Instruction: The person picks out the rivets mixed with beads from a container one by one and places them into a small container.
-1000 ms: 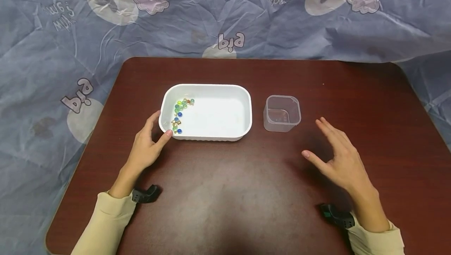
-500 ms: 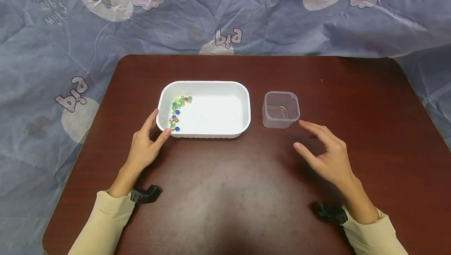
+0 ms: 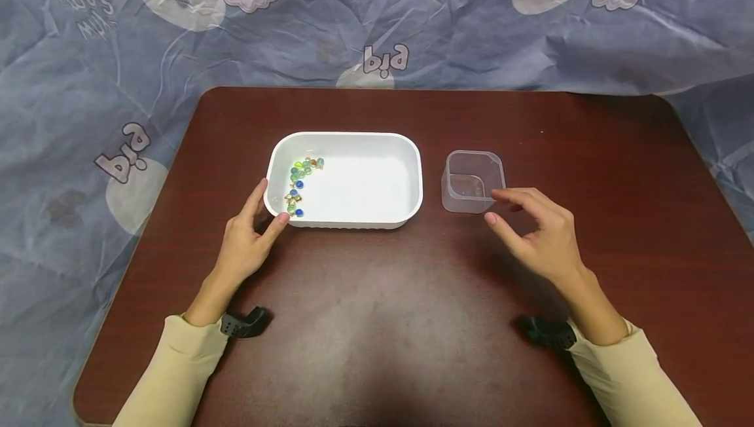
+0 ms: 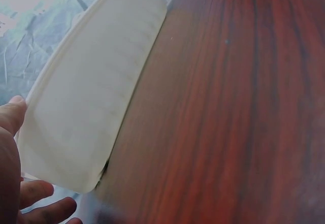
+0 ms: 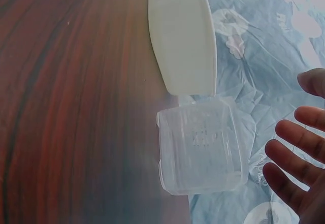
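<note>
Clear plastic, square-sided tub (image 3: 467, 205) stands upright, mouth up, on a dark red-brown, wood-grained table (image 3: 377, 283), just right of a white oblong plastic tray (image 3: 365, 181); a strip of bare tabletop parts the two.

Right hand (image 3: 544, 237) is by far the nearer to the tub, which lies ahead and to the left of its fingertips. Fingers loosely extended, thumb apart, nothing held. From the head view the forefinger overlaps the tub's near right corner; the right wrist view shows a gap — contact cannot be settled. Tub roughly square, so no clear long axis; its near right corner faces the hand.

Left hand (image 3: 243, 247) at the tray's near left corner: thumb on the rim, fingers stretched along the left end, no curled hold visible. Tray's long axis runs left to right, roughly toward the tub — well apart from this hand. Blue and green glassy marbles (image 3: 300, 185) and small gold-coloured pieces (image 3: 298, 198) lie in the tray's left end.
</note>
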### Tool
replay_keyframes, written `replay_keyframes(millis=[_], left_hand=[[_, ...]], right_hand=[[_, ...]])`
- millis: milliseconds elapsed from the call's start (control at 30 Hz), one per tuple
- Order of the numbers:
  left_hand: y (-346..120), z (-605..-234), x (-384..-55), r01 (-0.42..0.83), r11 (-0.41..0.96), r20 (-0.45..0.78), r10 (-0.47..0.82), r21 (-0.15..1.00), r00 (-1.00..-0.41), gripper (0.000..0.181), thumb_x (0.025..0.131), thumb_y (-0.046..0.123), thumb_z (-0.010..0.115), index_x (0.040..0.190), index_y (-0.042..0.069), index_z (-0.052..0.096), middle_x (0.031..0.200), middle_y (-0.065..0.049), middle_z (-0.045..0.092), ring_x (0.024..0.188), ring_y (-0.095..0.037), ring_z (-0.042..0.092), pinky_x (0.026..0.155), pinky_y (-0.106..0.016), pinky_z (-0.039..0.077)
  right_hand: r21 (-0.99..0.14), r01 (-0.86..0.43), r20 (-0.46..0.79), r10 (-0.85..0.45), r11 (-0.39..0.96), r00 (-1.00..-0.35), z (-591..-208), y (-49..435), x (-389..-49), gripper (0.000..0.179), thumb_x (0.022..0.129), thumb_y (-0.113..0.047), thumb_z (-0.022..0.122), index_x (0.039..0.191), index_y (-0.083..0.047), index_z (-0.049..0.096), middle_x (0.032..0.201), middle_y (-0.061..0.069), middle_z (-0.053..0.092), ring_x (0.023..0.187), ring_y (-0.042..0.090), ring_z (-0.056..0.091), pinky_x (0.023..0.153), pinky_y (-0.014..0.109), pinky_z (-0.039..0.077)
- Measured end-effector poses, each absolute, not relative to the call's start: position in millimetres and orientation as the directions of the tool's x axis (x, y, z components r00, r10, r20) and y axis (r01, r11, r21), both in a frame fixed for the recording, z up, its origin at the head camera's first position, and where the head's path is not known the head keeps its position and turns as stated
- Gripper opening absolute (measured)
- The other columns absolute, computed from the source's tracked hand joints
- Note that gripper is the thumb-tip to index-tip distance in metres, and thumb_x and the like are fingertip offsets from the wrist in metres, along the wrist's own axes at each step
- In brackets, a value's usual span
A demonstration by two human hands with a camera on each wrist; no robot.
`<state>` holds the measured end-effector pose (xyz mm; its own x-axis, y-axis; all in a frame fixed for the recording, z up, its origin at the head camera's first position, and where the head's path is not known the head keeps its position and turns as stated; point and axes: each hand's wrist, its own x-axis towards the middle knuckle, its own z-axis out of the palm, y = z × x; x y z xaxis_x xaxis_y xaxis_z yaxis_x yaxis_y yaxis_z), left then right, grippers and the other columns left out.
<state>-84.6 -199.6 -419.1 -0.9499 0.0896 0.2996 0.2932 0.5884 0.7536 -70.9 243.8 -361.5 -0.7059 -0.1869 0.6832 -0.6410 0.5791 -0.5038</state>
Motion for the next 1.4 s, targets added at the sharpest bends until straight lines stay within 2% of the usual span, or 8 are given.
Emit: replay_keyframes(millis=[100,233,367,600,800,1067,1233,1400], left_hand=[[-199.9,-419.1,-83.7,0.295,0.585,0.304,0.085,0.756,-0.949,0.071,0.095,0.02,0.069,0.153,0.002,0.032,0.135,-0.02,0.058,0.11,-0.038,0.064,0.092,-0.049,0.049],[-200.6,-419.7,-82.5,0.291,0.582,0.305,0.076,0.76,-0.949,0.071,0.095,0.019,0.069,0.153,0.002,0.033,0.135,-0.02,0.058,0.107,-0.038,0.066,0.087,-0.048,0.051],[-200.0,-419.8,-82.2,0.292,0.58,0.305,0.077,0.76,-0.949,0.071,0.095,0.019,0.069,0.153,0.003,0.033,0.135,-0.019,0.057,0.106,-0.037,0.066,0.086,-0.047,0.051],[-197.9,-418.8,-83.1,0.307,0.57,0.315,0.087,0.762,-0.945,0.071,0.094,0.017,0.07,0.153,0.002,0.033,0.134,-0.02,0.058,0.104,-0.037,0.067,0.085,-0.044,0.051],[-198.8,-418.9,-83.8,0.303,0.573,0.315,0.081,0.762,-0.946,0.071,0.094,0.018,0.07,0.153,0.003,0.034,0.133,-0.019,0.059,0.103,-0.037,0.067,0.083,-0.044,0.052],[-199.7,-420.5,-85.1,0.302,0.563,0.311,0.083,0.769,-0.947,0.071,0.094,0.017,0.07,0.153,0.004,0.034,0.134,-0.02,0.059,0.105,-0.036,0.067,0.084,-0.043,0.052],[-200.1,-420.7,-85.4,0.297,0.567,0.307,0.08,0.768,-0.948,0.071,0.094,0.018,0.07,0.153,0.004,0.034,0.134,-0.019,0.059,0.106,-0.036,0.066,0.084,-0.043,0.052],[-199.7,-420.7,-85.8,0.296,0.572,0.305,0.084,0.765,-0.949,0.071,0.094,0.018,0.07,0.154,0.005,0.033,0.135,-0.019,0.058,0.105,-0.037,0.067,0.084,-0.045,0.052]], right_hand=[[-0.507,-0.635,0.673,-0.192,0.583,-0.714,-361.1,244.9,-74.1,0.033,0.081,-0.021,0.076,0.101,0.005,0.073,0.092,0.017,0.072,0.085,0.007,0.06,0.078,0.012,0.044],[-0.505,-0.64,0.672,-0.202,0.579,-0.713,-358.5,242.9,-80.8,0.03,0.072,-0.006,0.077,0.1,0.005,0.074,0.092,0.016,0.072,0.083,0.005,0.06,0.076,0.012,0.045],[-0.504,-0.659,0.676,-0.219,0.558,-0.703,-350.6,235.5,-88.3,0.029,0.072,-0.004,0.077,0.1,0.004,0.074,0.091,0.014,0.073,0.081,0.003,0.059,0.075,0.013,0.046],[-0.52,-0.677,0.678,-0.231,0.521,-0.698,-337.6,217.2,-101.0,0.028,0.071,0.0,0.08,0.098,0.002,0.074,0.09,0.011,0.073,0.074,0.018,0.06,0.073,0.016,0.045],[-0.543,-0.682,0.66,-0.253,0.49,-0.707,-334.3,204.8,-114.9,0.027,0.073,0.005,0.08,0.098,0.003,0.074,0.092,0.011,0.073,0.077,0.02,0.063,0.073,0.018,0.048],[-0.578,-0.682,0.603,-0.328,0.447,-0.727,-333.1,190.4,-134.9,0.023,0.08,0.001,0.078,0.102,0.003,0.073,0.091,0.009,0.074,0.076,0.021,0.066,0.073,0.025,0.053],[-0.575,-0.677,0.572,-0.366,0.459,-0.734,-333.1,181.4,-144.5,0.022,0.082,-0.003,0.078,0.103,0.002,0.073,0.089,0.008,0.073,0.075,0.021,0.065,0.068,0.034,0.054],[-0.561,-0.674,0.557,-0.383,0.481,-0.737,-331.9,174.8,-149.6,0.022,0.082,-0.006,0.079,0.102,0.002,0.073,0.089,0.009,0.072,0.075,0.021,0.066,0.067,0.03,0.051]])
